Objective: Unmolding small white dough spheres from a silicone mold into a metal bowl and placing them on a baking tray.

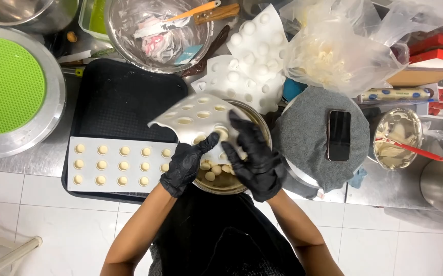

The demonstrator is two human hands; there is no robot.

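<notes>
Both my hands wear black gloves and hold a white silicone mould (193,116) with round cavities, tilted above a metal bowl (258,122). My left hand (184,164) grips the mould's near edge from below. My right hand (253,156) presses on its right end with fingers spread. Several small cream balls (212,170) lie in the bowl under the mould. Most cavities of the held mould look hollow.
A second white mould (116,164) filled with cream balls lies on a black tray (119,97). Behind are empty moulds (247,66), a glass bowl with a spatula (157,33), a plastic bag (333,46), a phone on a grey cloth (339,135), and a green mat on a round pan (7,87).
</notes>
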